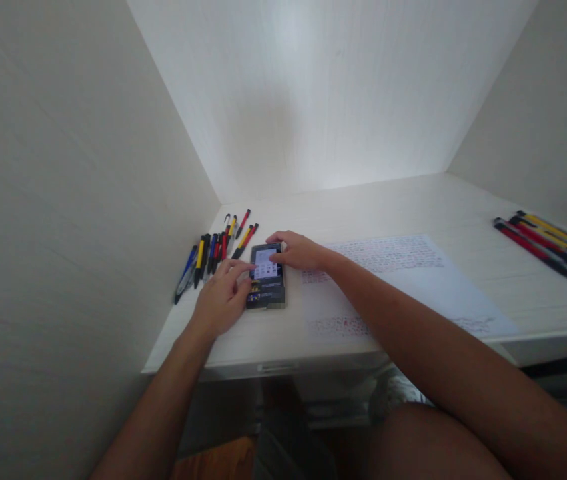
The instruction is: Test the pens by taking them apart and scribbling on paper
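A smartphone point(265, 291) with a lit screen lies on the white desk, left of the centre. My left hand point(223, 298) comes in from its left side; the fingers are stretched out, and one fingertip reaches over the screen. Around the phone's upper right corner curls my right hand point(296, 251), with the thumb over the screen and a finger along the top edge. Beneath my right forearm lies a sheet of paper point(398, 291) with lines of small handwriting, partly hidden by the arm.
Several pens point(213, 252) in blue, yellow, red and black lie against the left wall. More pens point(546, 247) are at the far right. White panels enclose the desk point(443, 207) on the left, back and right. My legs are below its front edge.
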Tool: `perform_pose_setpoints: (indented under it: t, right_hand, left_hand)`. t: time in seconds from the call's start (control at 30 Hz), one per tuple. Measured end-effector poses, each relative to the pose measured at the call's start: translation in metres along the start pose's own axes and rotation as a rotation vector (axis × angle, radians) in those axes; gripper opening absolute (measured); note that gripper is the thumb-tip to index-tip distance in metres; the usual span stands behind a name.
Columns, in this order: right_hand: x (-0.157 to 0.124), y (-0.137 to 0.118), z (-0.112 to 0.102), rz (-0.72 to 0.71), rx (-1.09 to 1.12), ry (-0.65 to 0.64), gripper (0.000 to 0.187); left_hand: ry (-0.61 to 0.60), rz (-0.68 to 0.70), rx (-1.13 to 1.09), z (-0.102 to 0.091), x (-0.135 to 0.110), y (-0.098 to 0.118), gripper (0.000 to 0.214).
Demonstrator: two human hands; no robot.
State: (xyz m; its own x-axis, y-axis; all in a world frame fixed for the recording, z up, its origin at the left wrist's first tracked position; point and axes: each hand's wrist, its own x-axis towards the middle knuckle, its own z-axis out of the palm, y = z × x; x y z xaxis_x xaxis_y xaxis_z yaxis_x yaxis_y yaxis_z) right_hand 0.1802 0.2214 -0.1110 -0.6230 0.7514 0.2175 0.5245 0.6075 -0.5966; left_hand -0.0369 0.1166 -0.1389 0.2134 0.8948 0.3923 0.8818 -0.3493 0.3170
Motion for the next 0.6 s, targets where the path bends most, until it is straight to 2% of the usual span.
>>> perform_pose_setpoints:
  t: [0.3,0.43,0.6]
  right_hand:
    - [0.002,0.003,0.003,-0.014,-0.011,0.032,0.03]
    - [0.007,0.007,0.009,0.042,-0.027,0.131,0.032]
    - [0.014,0.01,0.017,0.112,-0.032,0.236,0.03]
  left_hand:
    - [-0.018,-0.017,-0.015,0.0,0.001,-0.001,0.038]
    - [0.03,-0.063,-0.043,-0.001,0.001,0.003,0.042]
    - [0.026,-0.114,-0.09,-0.005,-0.001,0.01,0.04]
